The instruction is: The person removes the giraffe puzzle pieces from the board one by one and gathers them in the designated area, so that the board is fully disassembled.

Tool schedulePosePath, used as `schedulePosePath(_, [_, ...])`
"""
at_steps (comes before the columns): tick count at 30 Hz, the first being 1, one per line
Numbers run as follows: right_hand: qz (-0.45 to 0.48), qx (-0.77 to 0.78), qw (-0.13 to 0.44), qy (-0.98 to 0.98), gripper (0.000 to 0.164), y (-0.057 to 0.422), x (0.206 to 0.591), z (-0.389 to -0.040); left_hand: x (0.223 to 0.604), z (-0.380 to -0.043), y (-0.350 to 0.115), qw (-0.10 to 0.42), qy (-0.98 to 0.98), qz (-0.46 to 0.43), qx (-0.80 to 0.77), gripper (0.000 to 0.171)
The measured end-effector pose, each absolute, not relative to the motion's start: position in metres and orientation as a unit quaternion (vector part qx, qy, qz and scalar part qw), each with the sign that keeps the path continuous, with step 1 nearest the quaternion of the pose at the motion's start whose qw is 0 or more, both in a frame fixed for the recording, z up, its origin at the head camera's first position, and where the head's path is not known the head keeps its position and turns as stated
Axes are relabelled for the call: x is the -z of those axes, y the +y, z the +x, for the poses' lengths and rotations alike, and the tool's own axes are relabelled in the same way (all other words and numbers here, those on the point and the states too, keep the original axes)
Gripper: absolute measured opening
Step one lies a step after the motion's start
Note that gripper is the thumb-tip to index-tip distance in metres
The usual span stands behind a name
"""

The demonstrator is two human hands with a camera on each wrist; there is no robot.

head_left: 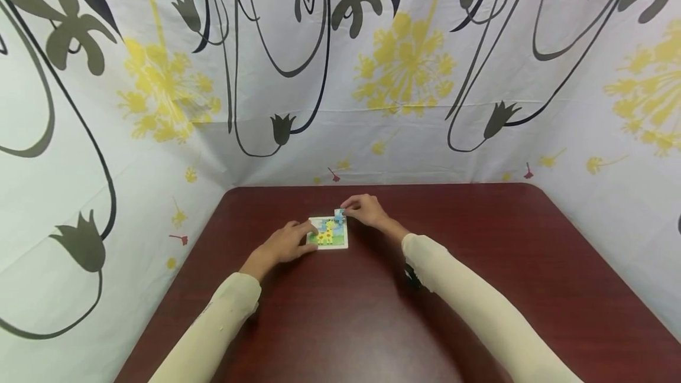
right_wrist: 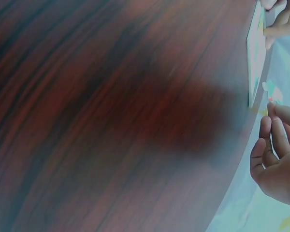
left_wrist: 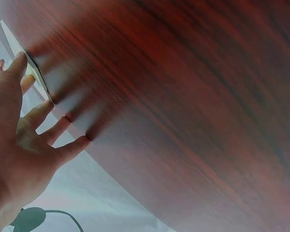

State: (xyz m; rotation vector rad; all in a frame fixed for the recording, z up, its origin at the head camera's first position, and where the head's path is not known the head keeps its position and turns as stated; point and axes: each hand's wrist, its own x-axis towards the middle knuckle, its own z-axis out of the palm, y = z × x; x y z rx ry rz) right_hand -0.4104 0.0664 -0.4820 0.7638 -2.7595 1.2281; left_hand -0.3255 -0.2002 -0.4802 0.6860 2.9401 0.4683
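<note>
A small square jigsaw puzzle (head_left: 334,247) with a white border and a yellow giraffe picture lies flat on the table. My left hand (head_left: 285,242) rests at its left side. In the left wrist view those fingers are spread, with the thumb at one edge of the board (left_wrist: 12,38) and the outer fingertips on the table. Beyond the board's far right corner, my right hand (head_left: 368,211) pinches a puzzle piece (head_left: 338,213), blue and white, between thumb and fingertips. The right wrist view shows this piece (right_wrist: 272,91) raised just off the board's end.
The dark red wooden table (head_left: 340,312) has rounded far corners. A white cloth (head_left: 330,93) with grey and yellow flower prints hangs behind it and along both sides.
</note>
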Motion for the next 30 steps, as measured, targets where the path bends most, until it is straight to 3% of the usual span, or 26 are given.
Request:
schedulePosePath(18, [0.183,-0.337,0.025,-0.923,0.016,0.105,0.498,-0.419,0.482,-0.327,-0.204,0.058,0.958,0.233,-0.158,0.040])
schedulePosePath(30, [0.197,-0.334,0.030,-0.921,0.018,0.107,0.496,-0.418,0.479,-0.329,-0.206,0.062,0.955,0.244,-0.155,0.039])
